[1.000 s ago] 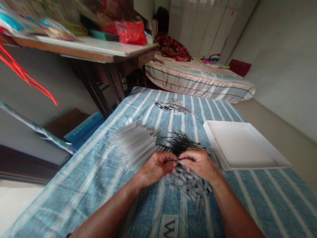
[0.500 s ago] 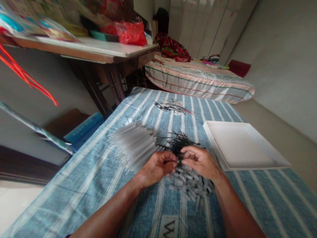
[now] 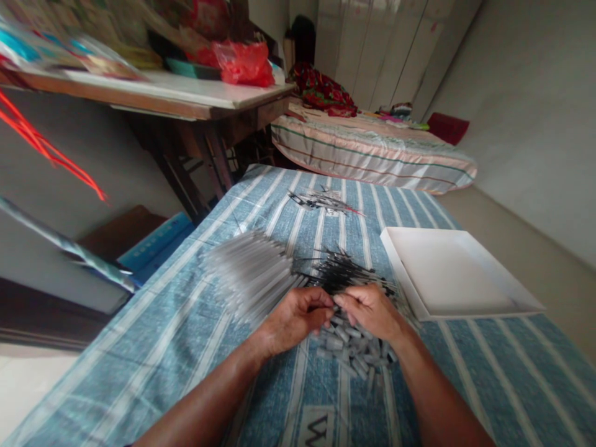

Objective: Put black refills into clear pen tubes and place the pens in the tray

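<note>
My left hand (image 3: pixel 298 316) and my right hand (image 3: pixel 370 308) meet fingertip to fingertip above the striped cloth. Both are closed in a pinch; whatever sits between the fingers is too small and hidden to name. Beneath and in front of the right hand lies a heap of short grey caps or tubes (image 3: pixel 358 354). Behind the hands spreads a pile of thin black sticks, like pen refills (image 3: pixel 342 267). To the left of it, close to my left hand, is a stack of long translucent tubes, like pen barrels (image 3: pixel 251 270).
A shallow white box (image 3: pixel 465 273) lies at the right on the blue striped cloth (image 3: pixel 186 347). Several thin dark pieces (image 3: pixel 321 200) lie toward the far end. A wooden table (image 3: pixel 186 102) with a red plastic bag (image 3: pixel 244 64) stands at the left; a bed (image 3: pixel 372 146) is beyond.
My right hand has tilted and its fingers have closed in against the left fingertips. My left hand stays nearly in place.
</note>
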### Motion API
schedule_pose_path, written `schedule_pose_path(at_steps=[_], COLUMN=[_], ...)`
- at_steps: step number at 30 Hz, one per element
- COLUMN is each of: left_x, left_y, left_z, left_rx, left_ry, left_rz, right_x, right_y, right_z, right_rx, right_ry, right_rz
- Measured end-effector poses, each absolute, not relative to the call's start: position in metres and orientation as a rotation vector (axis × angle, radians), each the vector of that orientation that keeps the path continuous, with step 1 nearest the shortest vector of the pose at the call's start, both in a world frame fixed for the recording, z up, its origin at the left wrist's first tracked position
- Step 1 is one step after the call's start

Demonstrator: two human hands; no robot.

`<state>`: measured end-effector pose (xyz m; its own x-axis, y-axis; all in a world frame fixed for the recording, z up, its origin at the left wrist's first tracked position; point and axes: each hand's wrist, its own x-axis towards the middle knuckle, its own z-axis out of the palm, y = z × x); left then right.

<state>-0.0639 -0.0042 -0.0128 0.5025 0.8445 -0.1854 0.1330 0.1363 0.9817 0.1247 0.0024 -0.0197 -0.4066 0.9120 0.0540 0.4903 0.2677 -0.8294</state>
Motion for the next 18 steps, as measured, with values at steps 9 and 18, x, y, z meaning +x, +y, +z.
schedule_pose_path(at_steps=[9,18], left_x=[-0.0631,-0.0628], left_y=[-0.0041,-0.0043], left_z=[-0.0136,-0.0112], left_rx=[1.332,1.335], left_ry=[0.937,0.949], left_rz=[0.666,0.676], right_x=[0.1239,0.1235], right_y=[0.002,0.0011], right_z=[-0.0203,-0.0195], right_rx=[-1.293,-1.285], right_ry=[-1.937,-1.877], right_rz=[1.082,1.169])
